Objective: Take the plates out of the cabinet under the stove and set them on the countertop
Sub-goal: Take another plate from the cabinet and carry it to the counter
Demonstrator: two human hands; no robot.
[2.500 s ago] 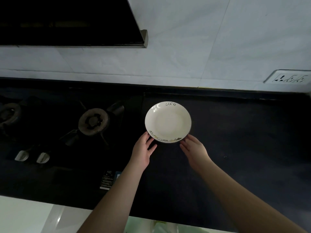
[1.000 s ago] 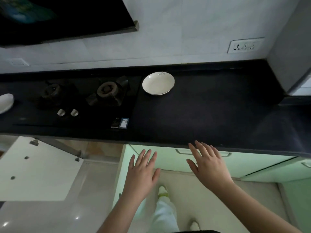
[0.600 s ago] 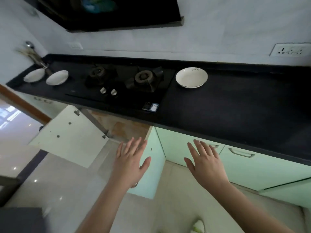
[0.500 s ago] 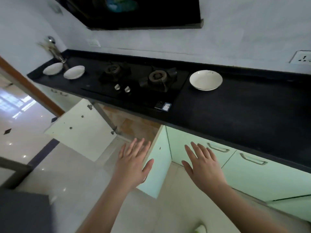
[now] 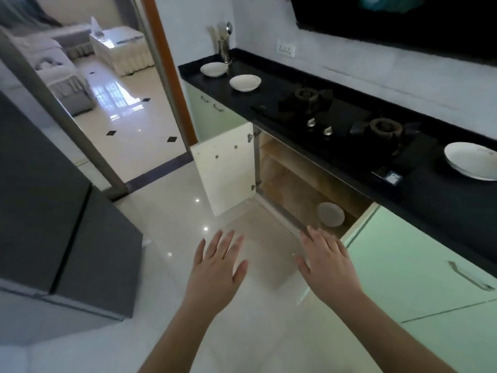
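Note:
The cabinet under the stove (image 5: 290, 181) stands with both doors swung out. One white plate (image 5: 330, 214) lies on its wooden floor near the right side. On the black countertop (image 5: 443, 200) a white plate (image 5: 473, 164) sits right of the stove, and two more white plates (image 5: 245, 82) (image 5: 214, 69) sit at the far left end. My left hand (image 5: 216, 267) and my right hand (image 5: 326, 262) hover flat over the floor in front of the cabinet, fingers spread, holding nothing. My right fingertips are just short of the cabinet's sill.
A white cabinet door (image 5: 226, 168) juts out on the left and a pale green door (image 5: 360, 238) on the right. A two-burner stove (image 5: 347, 125) is set in the counter. A grey fridge (image 5: 53, 238) stands at left, beside a doorway (image 5: 121, 103).
I let go of the plate on the counter, stepped back and turned left. The open cabinet and the plate inside came into view, and my empty hands dropped below counter height.

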